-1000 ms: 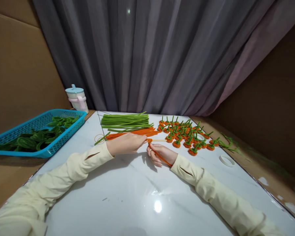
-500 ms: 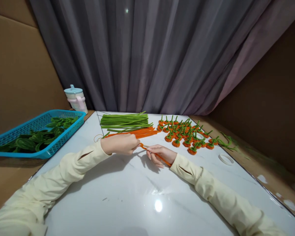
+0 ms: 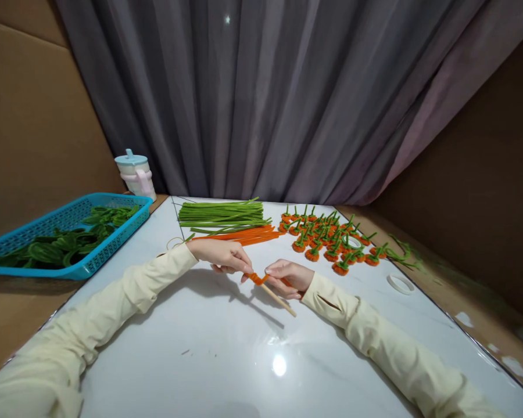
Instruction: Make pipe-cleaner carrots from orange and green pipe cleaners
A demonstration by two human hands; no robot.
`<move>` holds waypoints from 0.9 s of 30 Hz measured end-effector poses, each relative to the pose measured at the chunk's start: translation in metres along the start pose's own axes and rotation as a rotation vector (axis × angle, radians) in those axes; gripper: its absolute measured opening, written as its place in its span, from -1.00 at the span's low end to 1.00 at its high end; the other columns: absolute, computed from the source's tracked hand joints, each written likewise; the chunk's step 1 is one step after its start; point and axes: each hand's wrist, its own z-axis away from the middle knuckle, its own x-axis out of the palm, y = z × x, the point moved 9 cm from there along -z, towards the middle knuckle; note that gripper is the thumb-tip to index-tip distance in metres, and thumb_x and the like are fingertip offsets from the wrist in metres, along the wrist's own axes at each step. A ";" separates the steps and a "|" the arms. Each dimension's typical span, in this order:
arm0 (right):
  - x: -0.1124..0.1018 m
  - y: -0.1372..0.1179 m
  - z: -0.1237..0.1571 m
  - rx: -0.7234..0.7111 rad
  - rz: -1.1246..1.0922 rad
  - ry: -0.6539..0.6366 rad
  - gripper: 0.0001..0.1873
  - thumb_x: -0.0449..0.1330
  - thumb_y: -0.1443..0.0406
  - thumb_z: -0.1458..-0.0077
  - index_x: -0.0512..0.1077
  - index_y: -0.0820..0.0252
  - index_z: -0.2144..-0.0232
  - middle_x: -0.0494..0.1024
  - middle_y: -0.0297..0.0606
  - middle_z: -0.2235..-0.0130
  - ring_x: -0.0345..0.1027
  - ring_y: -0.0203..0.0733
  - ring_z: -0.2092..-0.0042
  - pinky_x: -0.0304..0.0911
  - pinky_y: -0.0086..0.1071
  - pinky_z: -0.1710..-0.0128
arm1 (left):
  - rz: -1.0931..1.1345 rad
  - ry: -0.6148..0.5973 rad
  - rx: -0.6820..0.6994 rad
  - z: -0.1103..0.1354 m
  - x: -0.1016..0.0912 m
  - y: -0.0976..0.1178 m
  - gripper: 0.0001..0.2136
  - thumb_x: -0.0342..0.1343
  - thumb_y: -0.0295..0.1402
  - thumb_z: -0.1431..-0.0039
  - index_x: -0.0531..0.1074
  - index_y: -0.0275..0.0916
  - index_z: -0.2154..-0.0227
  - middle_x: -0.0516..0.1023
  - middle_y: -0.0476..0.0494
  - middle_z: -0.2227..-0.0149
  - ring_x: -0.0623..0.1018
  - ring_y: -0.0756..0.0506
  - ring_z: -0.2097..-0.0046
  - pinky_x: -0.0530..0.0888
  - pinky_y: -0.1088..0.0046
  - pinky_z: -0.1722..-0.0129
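Over the white table, my left hand (image 3: 226, 255) pinches the upper end of a thin wooden stick (image 3: 281, 301), where an orange pipe cleaner (image 3: 258, 280) is wound around it in coils. From those coils the pipe cleaner runs to my right hand (image 3: 291, 277), whose closed fingers grip its loose length. The bare end of the stick slants down and right, below my right hand. Beyond my hands lie a bundle of orange pipe cleaners (image 3: 253, 234) and a bundle of green pipe cleaners (image 3: 222, 213).
Many small orange pumpkin shapes with green stems (image 3: 341, 267) stand at the right. A roll of tape (image 3: 401, 284) lies near them. A blue basket (image 3: 85, 269) holding green leaf shapes is at the left, with a lidded cup (image 3: 135, 177) behind it.
My left hand has turned and shifted slightly, swinging the wooden stick's free end down and toward me. It now shows below my right hand, which has stayed nearly in place.
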 end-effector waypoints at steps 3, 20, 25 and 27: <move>-0.006 -0.004 -0.002 -0.060 -0.006 0.043 -0.65 0.17 0.14 -0.05 0.24 0.26 0.60 0.16 -0.49 0.82 -0.11 -0.44 0.83 -0.15 -0.58 0.86 | 0.260 0.063 0.051 -0.004 -0.007 -0.010 -0.69 0.01 -0.12 -0.14 0.39 -0.29 0.46 -0.09 0.15 0.68 -0.05 0.10 0.66 0.01 0.57 0.72; -0.024 -0.011 -0.009 -0.118 0.018 0.177 -0.68 0.09 0.14 -0.15 0.24 0.25 0.51 0.12 -0.55 0.82 -0.14 -0.45 0.82 -0.15 -0.59 0.82 | -1.028 0.670 -0.118 -0.007 -0.024 0.008 -0.87 -0.13 -0.52 -0.16 0.31 -0.32 0.38 0.44 -0.19 0.45 0.45 -0.11 0.44 0.29 0.47 0.45; -0.021 -0.012 -0.009 -0.091 0.020 0.167 -0.71 0.10 0.19 -0.15 0.28 0.29 0.50 0.11 -0.54 0.82 -0.13 -0.45 0.81 -0.16 -0.60 0.82 | -1.137 0.601 -0.142 -0.007 -0.022 0.006 -0.84 -0.04 -0.58 0.00 0.35 -0.32 0.33 0.46 -0.22 0.43 0.47 -0.15 0.43 0.28 0.44 0.47; -0.019 -0.011 -0.009 -0.071 0.022 0.150 -0.71 0.10 0.20 -0.15 0.28 0.30 0.51 0.12 -0.53 0.81 -0.11 -0.45 0.80 -0.15 -0.60 0.81 | -1.153 0.561 -0.115 -0.006 -0.021 0.008 -0.82 -0.03 -0.59 0.04 0.36 -0.31 0.34 0.45 -0.20 0.46 0.45 -0.14 0.45 0.22 0.46 0.51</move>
